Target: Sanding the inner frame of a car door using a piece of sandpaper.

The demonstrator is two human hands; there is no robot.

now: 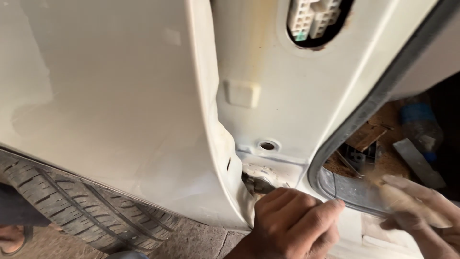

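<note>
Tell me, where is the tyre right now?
In the head view the tyre sits at lower left, under the white fender, left of the person's left hand.

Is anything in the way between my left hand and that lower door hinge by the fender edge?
Nothing visible does. The left hand is already right at the lower hinge, its knuckles just below it. The white fender edge runs alongside, not across. The right hand is off by the door seal.

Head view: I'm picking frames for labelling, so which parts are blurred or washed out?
Head view: the right hand is smeared by motion blur; the left hand by the hinge is fairly sharp; the clutter inside the car is dim and soft; the fender shows soft glare; the tyre is clear.
</note>
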